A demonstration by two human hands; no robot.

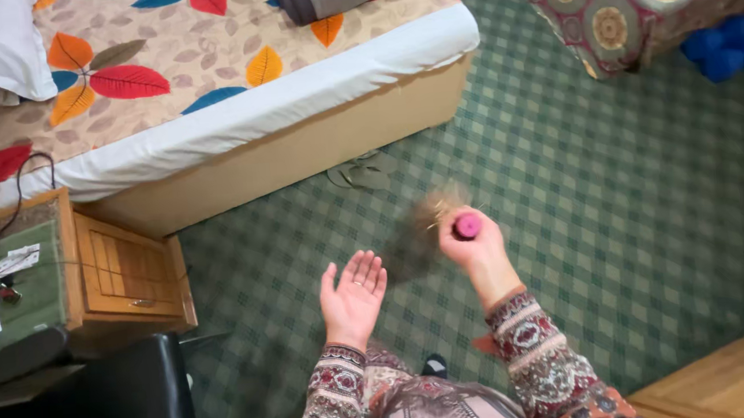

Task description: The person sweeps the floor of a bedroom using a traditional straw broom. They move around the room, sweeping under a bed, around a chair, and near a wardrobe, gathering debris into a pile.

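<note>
The right hand (477,247) was closed tight around the pink handle (467,225) of a small broom (427,231). The broom's straw end was blurry and pointed away from the person, up over the green checked carpet (620,216), not far from the bottom corner of the bed (293,109). The left hand (354,297) was wide open with the palm up and the fingers spread, and it held nothing. It was just beside the broom but not touching it. A pair of flat slippers (360,174) lay on the carpet right by the side of the bed, close to the straw end. At the left edge of the carpet stood a small wooden bedside table (125,273) with a wire and some little things on top, and a black chair (121,397) was near it. A big cushion with round patterns (639,2) and something blue (726,47) sat at the far right corner of the room. The blur made it look like the broom was moving fast. I think the straw could hit the open left hand if the broom swung that way, and that might sting. Bits of straw could also fly off onto the carpet or the bed. If the grip on the short pink handle got loose, the broom could slip out and fall.
</note>
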